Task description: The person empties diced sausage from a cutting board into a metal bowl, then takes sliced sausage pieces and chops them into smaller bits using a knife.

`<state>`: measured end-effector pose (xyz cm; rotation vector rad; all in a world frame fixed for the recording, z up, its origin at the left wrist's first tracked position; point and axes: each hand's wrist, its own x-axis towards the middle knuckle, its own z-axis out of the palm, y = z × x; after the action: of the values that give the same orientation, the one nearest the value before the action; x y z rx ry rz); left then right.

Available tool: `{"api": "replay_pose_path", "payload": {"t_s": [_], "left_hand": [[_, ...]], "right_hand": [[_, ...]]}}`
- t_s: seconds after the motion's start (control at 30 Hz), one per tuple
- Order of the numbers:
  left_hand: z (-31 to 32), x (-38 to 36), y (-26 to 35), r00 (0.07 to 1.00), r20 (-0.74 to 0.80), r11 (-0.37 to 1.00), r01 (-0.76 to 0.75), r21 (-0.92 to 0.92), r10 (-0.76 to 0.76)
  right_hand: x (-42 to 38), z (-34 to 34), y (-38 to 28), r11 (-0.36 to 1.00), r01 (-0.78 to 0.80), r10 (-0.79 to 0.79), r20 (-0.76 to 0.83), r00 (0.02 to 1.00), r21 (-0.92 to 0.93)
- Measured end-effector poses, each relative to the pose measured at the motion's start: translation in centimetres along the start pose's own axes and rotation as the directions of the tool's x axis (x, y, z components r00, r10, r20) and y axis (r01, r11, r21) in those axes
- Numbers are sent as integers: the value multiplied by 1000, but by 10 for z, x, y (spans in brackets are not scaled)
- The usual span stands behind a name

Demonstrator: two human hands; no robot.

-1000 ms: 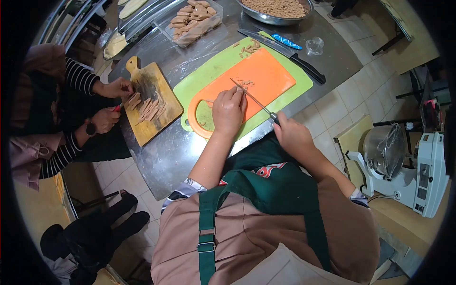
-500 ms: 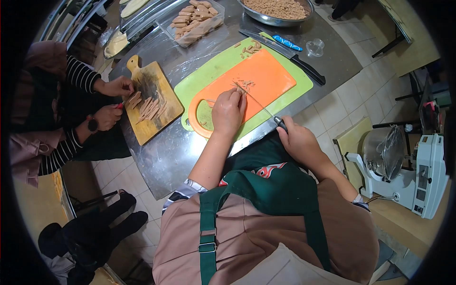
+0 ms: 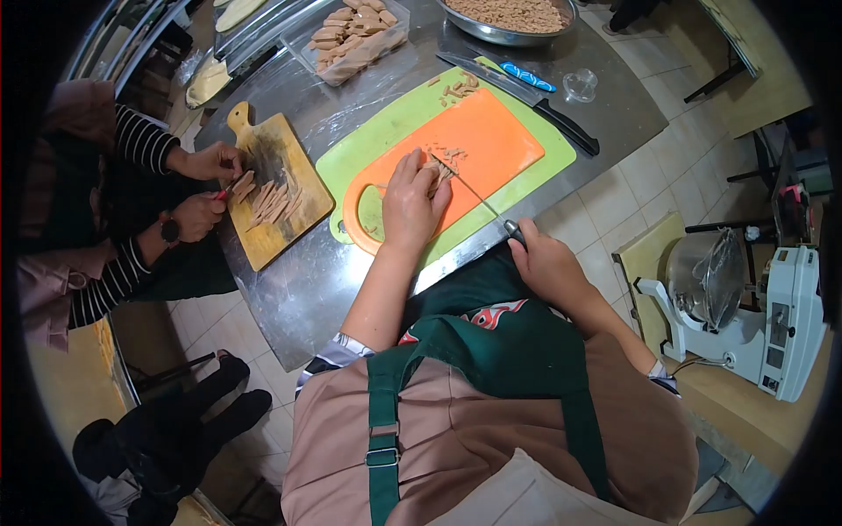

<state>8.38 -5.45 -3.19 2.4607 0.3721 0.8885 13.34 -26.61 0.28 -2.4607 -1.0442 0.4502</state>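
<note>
My right hand (image 3: 548, 265) grips the dark handle of a knife (image 3: 474, 193), whose thin blade points up and left across the orange cutting board (image 3: 500, 140). My left hand (image 3: 412, 200) is closed over brown sausage pieces (image 3: 438, 170) beside the blade tip. Small cut bits (image 3: 454, 154) lie just beyond the blade. Underneath the orange board is a larger green cutting board (image 3: 351, 155), with more cut pieces (image 3: 461, 88) near its far edge.
A large black-handled knife (image 3: 566, 125), a blue-handled tool (image 3: 529, 76) and a clear plastic cup (image 3: 580, 86) lie to the right. Behind stand a tub of sausages (image 3: 399, 37) and a metal bowl (image 3: 513, 39). A co-worker's hands (image 3: 200, 216) cut strips on a wooden board (image 3: 309, 210).
My left hand has shifted slightly left and its fingers have spread a little, showing more of the sausage pieces. The knife stays nearly in place. The whole view has moved slightly.
</note>
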Motion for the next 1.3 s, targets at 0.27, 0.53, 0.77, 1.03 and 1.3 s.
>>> {"api": "replay_pose_path", "payload": {"t_s": [0.27,0.53,0.77,1.03,1.3], "left_hand": [[-3,7,-3,994,90,998,-60,-6,60],[-4,3,1,997,47,998,-57,-23,58],[0,-2,3,997,-8,996,-82,38,83],[3,-3,2,996,-26,994,-78,82,80],[1,-4,1,998,-28,994,-56,92,59]], "right_hand": [[-11,-5,7,999,16,-16,-9,1000,31],[-12,-9,9,995,70,-64,-87,994,69],[-6,-21,-13,999,32,-31,-29,999,28],[31,1,-13,996,85,-85,-5,996,5],[-2,-3,0,1000,-4,4,29,1000,5]]}}
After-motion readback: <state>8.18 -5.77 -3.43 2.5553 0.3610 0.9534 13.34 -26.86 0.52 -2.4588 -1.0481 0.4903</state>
